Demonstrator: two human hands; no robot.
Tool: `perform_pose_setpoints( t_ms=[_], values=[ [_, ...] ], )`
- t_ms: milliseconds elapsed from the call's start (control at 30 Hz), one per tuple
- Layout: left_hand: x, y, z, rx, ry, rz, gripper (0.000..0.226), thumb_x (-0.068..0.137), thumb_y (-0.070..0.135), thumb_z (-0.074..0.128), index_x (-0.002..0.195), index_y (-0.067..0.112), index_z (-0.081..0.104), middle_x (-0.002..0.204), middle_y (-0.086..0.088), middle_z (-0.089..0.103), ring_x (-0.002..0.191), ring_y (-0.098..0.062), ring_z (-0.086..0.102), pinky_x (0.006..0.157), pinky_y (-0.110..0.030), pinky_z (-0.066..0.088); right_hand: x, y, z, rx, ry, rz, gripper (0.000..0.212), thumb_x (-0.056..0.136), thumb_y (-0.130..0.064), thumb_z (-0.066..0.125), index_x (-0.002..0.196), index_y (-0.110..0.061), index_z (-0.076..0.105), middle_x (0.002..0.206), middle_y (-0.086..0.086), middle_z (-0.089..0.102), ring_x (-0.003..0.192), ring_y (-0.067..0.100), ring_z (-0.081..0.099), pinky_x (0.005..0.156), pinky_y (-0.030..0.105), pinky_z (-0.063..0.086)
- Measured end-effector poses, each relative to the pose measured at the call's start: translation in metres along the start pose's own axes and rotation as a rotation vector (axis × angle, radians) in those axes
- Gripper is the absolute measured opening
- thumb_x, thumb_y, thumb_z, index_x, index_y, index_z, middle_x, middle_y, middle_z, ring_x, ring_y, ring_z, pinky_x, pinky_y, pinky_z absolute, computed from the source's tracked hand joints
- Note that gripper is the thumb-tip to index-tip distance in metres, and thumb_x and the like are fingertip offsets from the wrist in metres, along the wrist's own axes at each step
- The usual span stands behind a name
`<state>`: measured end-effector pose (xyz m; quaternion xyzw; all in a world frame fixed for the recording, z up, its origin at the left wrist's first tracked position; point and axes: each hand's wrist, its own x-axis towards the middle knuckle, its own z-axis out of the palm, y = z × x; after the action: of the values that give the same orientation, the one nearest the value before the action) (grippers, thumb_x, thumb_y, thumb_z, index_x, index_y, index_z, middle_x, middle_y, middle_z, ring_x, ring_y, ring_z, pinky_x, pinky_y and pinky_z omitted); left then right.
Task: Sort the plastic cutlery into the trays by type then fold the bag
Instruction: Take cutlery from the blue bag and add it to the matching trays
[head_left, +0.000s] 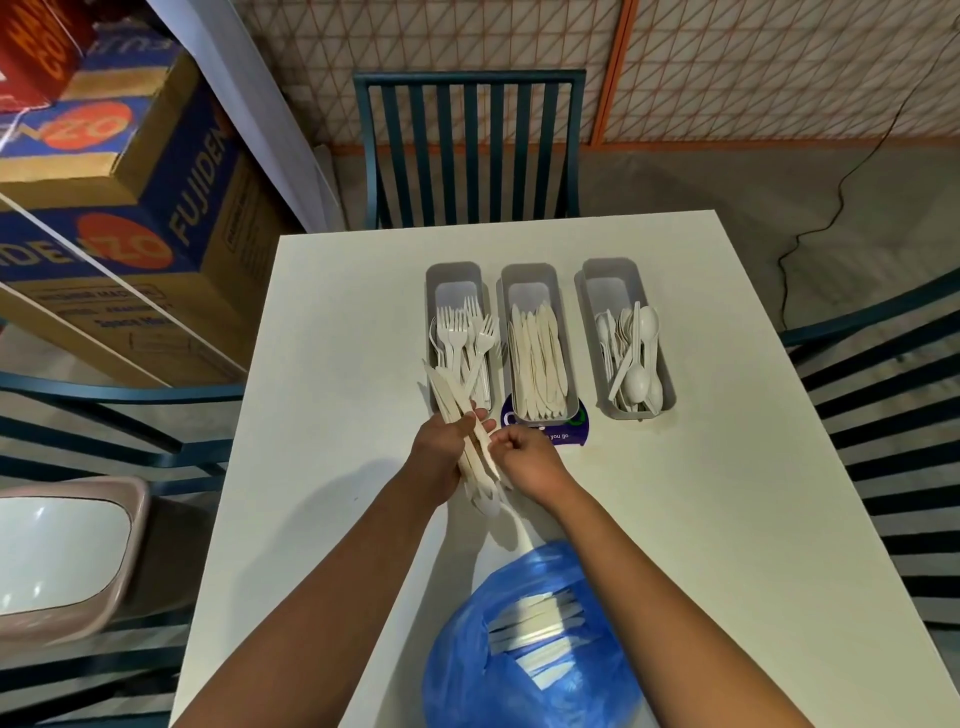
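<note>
Three grey trays stand in a row on the white table (332, 467): the left tray (453, 273) holds forks, the middle tray (530, 273) knives, the right tray (610, 270) spoons. My left hand (441, 449) grips a bundle of white plastic cutlery (452, 400), mostly knives, its tips fanning over the near end of the fork tray. My right hand (524, 454) pinches one piece of that bundle from the right side. A blue plastic bag (524, 644) lies near me with more white cutlery showing through it.
A purple sticker (566, 439) lies under the near end of the middle tray. Teal slatted chairs stand behind (467, 150), left and right of the table. Cardboard boxes (130, 218) are stacked at the left, and a pink bin (67, 561) sits low left.
</note>
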<state>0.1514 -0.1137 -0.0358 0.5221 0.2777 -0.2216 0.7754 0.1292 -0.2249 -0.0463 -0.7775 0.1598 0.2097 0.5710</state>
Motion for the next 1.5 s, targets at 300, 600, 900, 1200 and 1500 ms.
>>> perform_pose_setpoints(
  t_ms=[300, 600, 900, 1200, 1500],
  values=[
    [0.001, 0.001, 0.0, 0.095, -0.02, 0.008, 0.023, 0.096, 0.002, 0.045, 0.116, -0.007, 0.055, 0.088, -0.009, 0.064, 0.08, -0.018, 0.062, 0.077, -0.031, 0.051, -0.003, 0.002, -0.005, 0.094, -0.011, 0.024, 0.009, 0.086, -0.007, 0.062, 0.08, -0.014, 0.06, 0.063, -0.005, 0.053, 0.054, 0.005, 0.046, 0.054, 0.016, 0.038],
    [0.003, -0.003, 0.0, 0.239, 0.008, 0.003, 0.023, 0.096, 0.005, 0.047, 0.115, -0.004, 0.057, 0.106, -0.018, 0.064, 0.092, -0.027, 0.063, 0.092, -0.041, 0.05, -0.007, 0.008, -0.005, 0.007, 0.084, 0.029, 0.018, 0.093, -0.002, 0.047, 0.1, 0.002, 0.063, 0.085, 0.009, 0.057, 0.064, 0.01, 0.05, 0.043, 0.003, 0.038],
    [0.004, -0.002, 0.0, 0.344, 0.06, 0.046, 0.026, 0.097, 0.012, 0.048, 0.121, 0.003, 0.053, 0.112, -0.016, 0.064, 0.102, -0.031, 0.062, 0.096, -0.043, 0.049, -0.008, 0.012, -0.001, 0.111, 0.054, 0.088, 0.006, 0.086, -0.008, 0.063, 0.086, -0.008, 0.056, 0.073, 0.004, 0.055, 0.063, 0.015, 0.055, 0.048, 0.022, 0.051],
    [0.003, 0.004, 0.008, 0.296, 0.099, 0.078, 0.02, 0.095, 0.006, 0.049, 0.112, -0.001, 0.058, 0.089, -0.011, 0.067, 0.083, -0.025, 0.064, 0.089, -0.042, 0.051, -0.004, 0.008, -0.008, 0.097, 0.115, 0.075, 0.019, 0.09, 0.0, 0.041, 0.087, -0.012, 0.055, 0.069, 0.003, 0.053, 0.057, 0.015, 0.05, 0.048, 0.021, 0.042],
    [-0.004, 0.014, 0.012, 0.194, 0.12, 0.115, 0.013, 0.096, 0.003, 0.046, 0.103, 0.0, 0.056, 0.101, -0.018, 0.061, 0.075, -0.02, 0.064, 0.087, -0.038, 0.052, 0.025, -0.018, -0.059, -0.034, 0.386, 0.073, 0.008, 0.091, -0.011, 0.048, 0.088, -0.008, 0.055, 0.083, 0.004, 0.055, 0.079, 0.019, 0.05, 0.055, 0.019, 0.037]
  ],
)
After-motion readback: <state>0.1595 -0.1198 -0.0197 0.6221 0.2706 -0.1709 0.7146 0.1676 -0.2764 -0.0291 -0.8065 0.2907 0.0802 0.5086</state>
